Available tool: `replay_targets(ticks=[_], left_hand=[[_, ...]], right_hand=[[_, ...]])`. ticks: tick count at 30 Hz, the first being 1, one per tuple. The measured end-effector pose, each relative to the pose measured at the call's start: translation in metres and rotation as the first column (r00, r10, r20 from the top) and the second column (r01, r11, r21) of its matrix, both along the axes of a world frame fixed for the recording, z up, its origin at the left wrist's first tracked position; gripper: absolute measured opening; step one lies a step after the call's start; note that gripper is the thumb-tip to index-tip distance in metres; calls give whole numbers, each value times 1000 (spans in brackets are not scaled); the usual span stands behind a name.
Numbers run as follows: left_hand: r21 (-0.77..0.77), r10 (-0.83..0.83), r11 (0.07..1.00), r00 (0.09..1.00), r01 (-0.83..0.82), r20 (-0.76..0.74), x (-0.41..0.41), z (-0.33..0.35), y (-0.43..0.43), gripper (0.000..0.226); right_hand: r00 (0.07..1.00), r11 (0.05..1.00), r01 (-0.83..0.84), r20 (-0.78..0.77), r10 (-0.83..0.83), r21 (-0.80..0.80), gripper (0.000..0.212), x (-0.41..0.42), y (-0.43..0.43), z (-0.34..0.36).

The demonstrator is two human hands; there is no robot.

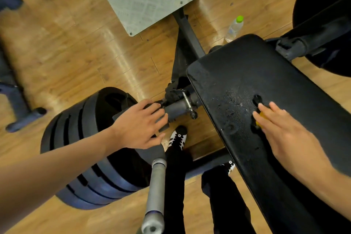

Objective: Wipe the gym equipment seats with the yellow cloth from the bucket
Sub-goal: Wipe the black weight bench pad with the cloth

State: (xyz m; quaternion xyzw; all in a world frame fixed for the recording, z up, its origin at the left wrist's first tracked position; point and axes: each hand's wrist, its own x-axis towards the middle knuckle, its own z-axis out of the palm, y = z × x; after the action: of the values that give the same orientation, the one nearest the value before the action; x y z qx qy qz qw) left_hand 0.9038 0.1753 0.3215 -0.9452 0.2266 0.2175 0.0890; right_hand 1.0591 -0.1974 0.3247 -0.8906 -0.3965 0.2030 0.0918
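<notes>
Cloth, a yellow scrap showing under the right hand, is pressed on the wet seat by flat, straight fingers; the left hand rests loose on a black bracket beside the plates. Wiping seems under way: next, sweep along the rest of the seat

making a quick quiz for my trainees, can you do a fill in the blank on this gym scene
1. The right hand presses a ____ cloth flat onto the black seat pad.
2. The left hand reaches beside a stack of black ____ plates.
3. The clear water bottle standing on the wooden floor has a ____ cap.

Missing words: yellow; weight; green
</notes>
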Motion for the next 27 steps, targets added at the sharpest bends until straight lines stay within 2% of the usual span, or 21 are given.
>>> replay_targets(ticks=[4,8,12,14,18,23,27], left_hand=[[-6,0,1000,1000,0,26,-2,-4,-1,61],[36,6,999,999,-8,44,-2,-7,-2,64],[46,1,999,998,-3,58,-2,-6,-2,65],[52,-9,999,998,6,66,-2,-6,-3,63],[70,-35,997,998,32,45,-2,-6,-2,62],[49,-19,999,1000,18,24,-3,-4,-2,62],[33,-19,999,999,18,26,-2,-5,-2,65]], right_hand=[[1000,999,-22,-10,22,-30,52,-3,3,-1],[997,997,-72,22,73,-9,43,36,74,-51],[999,999,-25,22,26,-31,38,72,156,-90],[1000,998,-6,10,6,-55,40,79,170,-96],[998,998,60,0,-60,18,38,47,118,-65],[995,996,88,-52,-88,3,42,-23,20,15],[999,999,29,-22,-30,-45,49,-18,21,6]])
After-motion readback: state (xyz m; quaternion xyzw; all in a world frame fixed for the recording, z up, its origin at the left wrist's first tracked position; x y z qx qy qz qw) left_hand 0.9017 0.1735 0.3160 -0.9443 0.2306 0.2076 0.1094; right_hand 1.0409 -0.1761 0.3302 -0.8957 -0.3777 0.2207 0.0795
